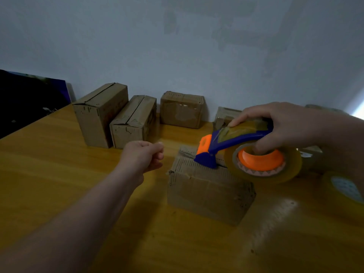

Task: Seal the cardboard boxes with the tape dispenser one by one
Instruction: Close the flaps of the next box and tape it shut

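The right hand [285,125] grips the tape dispenser [234,141], its blue nose resting on top of the near cardboard box [208,194]. Left of that box, the left hand [143,156] hovers over the worktop [59,174], fingers curled, holding nothing. More boxes [181,111] stand behind it.

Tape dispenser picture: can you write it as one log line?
right hand: grips tape dispenser, nose on near box top | left hand: fingers curled, nothing seen held | more boxes: along wall
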A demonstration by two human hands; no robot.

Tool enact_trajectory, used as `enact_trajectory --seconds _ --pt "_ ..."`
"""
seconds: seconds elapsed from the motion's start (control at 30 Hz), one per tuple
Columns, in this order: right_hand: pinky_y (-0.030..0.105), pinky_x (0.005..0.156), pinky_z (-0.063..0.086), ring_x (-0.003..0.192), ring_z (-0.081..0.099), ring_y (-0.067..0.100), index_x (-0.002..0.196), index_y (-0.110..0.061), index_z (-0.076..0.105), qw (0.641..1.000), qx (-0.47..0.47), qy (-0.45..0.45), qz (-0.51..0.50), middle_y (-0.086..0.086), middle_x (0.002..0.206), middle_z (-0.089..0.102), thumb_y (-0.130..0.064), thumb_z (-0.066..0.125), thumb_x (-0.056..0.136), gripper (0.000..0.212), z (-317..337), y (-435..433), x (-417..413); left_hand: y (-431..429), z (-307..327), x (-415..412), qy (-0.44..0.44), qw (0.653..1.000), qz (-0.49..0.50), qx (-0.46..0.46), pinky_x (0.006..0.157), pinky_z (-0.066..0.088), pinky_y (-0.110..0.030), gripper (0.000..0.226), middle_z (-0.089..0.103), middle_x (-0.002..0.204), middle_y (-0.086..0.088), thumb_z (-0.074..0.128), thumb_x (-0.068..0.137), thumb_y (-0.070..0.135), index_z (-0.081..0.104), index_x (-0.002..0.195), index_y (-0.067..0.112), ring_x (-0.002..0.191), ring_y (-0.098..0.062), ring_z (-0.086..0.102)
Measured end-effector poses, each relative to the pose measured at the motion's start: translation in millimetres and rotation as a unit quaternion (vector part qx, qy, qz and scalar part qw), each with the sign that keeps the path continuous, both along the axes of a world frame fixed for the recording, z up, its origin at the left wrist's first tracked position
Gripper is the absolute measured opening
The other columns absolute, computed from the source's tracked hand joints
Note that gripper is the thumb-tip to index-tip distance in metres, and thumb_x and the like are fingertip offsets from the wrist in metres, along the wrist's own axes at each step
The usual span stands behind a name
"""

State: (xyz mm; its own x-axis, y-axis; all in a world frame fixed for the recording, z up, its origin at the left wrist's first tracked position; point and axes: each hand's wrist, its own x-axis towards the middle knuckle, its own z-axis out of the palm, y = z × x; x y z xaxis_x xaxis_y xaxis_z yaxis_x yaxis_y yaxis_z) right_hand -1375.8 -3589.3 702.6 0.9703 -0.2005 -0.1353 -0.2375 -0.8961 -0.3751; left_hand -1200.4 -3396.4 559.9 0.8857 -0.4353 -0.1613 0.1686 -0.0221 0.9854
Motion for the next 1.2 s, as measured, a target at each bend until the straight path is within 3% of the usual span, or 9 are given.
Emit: enact_trajectory --seconds 0.3,0.5,0.63,0.7,0.8,0.9,0.97,1.07,1.2 --pt "0.031 0.064 0.049 0.072 0.057 0.014 0.11 -0.053 0.052 0.998 -0.053 0.026 -0.036 -0.003 0.091 0.058 -0.021 0.071 0.077 0.049 -6 11 11 -5 -16 -4 -0.007 1.0 0.021 0.014 0.054 0.051 -0.026 0.024 0.056 0.05 0.0 0.063 0.09 0.018 0.062 0.07 0.005 0.046 -0.012 0.049" --pt "0.021 0.052 0.039 0.062 0.049 0.01 0.108 -0.05 0.053 0.997 -0.056 -0.01 -0.051 -0.007 0.082 0.053 -0.016 0.069 0.079 0.048 -11 19 8 -10 -33 -10 0.001 0.997 -0.004 0.08 0.052 0.05 -0.026 0.025 0.066 0.077 -0.015 0.064 0.09 0.022 0.063 0.086 -0.003 0.063 -0.021 0.059" --pt "0.011 0.045 0.034 0.063 0.048 0.007 0.109 -0.05 0.051 0.996 -0.072 -0.023 -0.054 -0.014 0.082 0.049 -0.018 0.068 0.08 0.046 -14 22 6 -17 -37 -16 -0.043 0.989 -0.038 0.135 0.075 0.058 -0.044 0.027 0.068 0.088 -0.017 0.058 0.092 0.025 0.062 0.09 -0.001 0.084 -0.03 0.067" --pt "0.007 0.042 0.035 0.062 0.048 0.006 0.109 -0.049 0.052 0.995 -0.072 -0.031 -0.057 -0.013 0.08 0.05 -0.018 0.068 0.08 0.046 -15 23 5 -19 -35 -17 -0.067 0.984 -0.056 0.155 0.077 0.057 -0.045 0.026 0.068 0.085 -0.015 0.055 0.094 0.026 0.062 0.085 0.003 0.083 -0.031 0.067" --pt "0.006 0.041 0.035 0.06 0.047 0.006 0.109 -0.049 0.054 0.995 -0.074 -0.04 -0.059 -0.012 0.078 0.05 -0.018 0.069 0.079 0.046 -16 23 5 -17 -30 -14 -0.09 0.962 -0.12 0.226 0.059 0.048 -0.03 0.028 0.063 0.075 -0.008 0.05 0.097 0.029 0.063 0.087 0.007 0.066 -0.02 0.059" --pt "0.01 0.042 0.035 0.059 0.047 0.006 0.109 -0.05 0.054 0.994 -0.08 -0.041 -0.06 -0.012 0.078 0.051 -0.019 0.069 0.079 0.046 -16 24 4 -13 -28 -7 -0.146 0.918 -0.15 0.336 0.063 0.049 -0.031 0.024 0.066 0.083 -0.009 0.05 0.097 0.029 0.063 0.09 0.011 0.069 -0.018 0.059" --pt "0.013 0.046 0.035 0.059 0.047 0.007 0.11 -0.05 0.054 0.995 -0.076 -0.041 -0.059 -0.012 0.077 0.051 -0.019 0.069 0.079 0.046 -17 23 4 -12 -24 -3 -0.166 0.939 -0.102 0.283 0.076 0.049 -0.033 0.021 0.066 0.1 -0.008 0.05 0.096 0.029 0.064 0.099 0.014 0.084 -0.017 0.06" --pt "0.018 0.051 0.037 0.06 0.048 0.008 0.111 -0.048 0.055 0.995 -0.066 -0.045 -0.06 -0.008 0.078 0.053 -0.019 0.069 0.08 0.045 -19 21 5 -11 -4 -17 -0.093 0.985 -0.118 0.084 0.098 0.042 -0.034 0.037 0.056 0.126 0.001 0.045 0.097 0.028 0.05 0.133 0.018 0.116 -0.016 0.052" --pt "0.02 0.052 0.038 0.062 0.049 0.01 0.112 -0.046 0.056 0.995 -0.062 -0.05 -0.059 -0.006 0.081 0.055 -0.019 0.069 0.079 0.045 -19 20 4 -12 0 -46 -0.075 0.969 -0.233 0.042 0.085 0.039 -0.02 0.054 0.048 0.121 0.01 0.051 0.092 0.018 0.035 0.143 0.027 0.103 -0.002 0.048"
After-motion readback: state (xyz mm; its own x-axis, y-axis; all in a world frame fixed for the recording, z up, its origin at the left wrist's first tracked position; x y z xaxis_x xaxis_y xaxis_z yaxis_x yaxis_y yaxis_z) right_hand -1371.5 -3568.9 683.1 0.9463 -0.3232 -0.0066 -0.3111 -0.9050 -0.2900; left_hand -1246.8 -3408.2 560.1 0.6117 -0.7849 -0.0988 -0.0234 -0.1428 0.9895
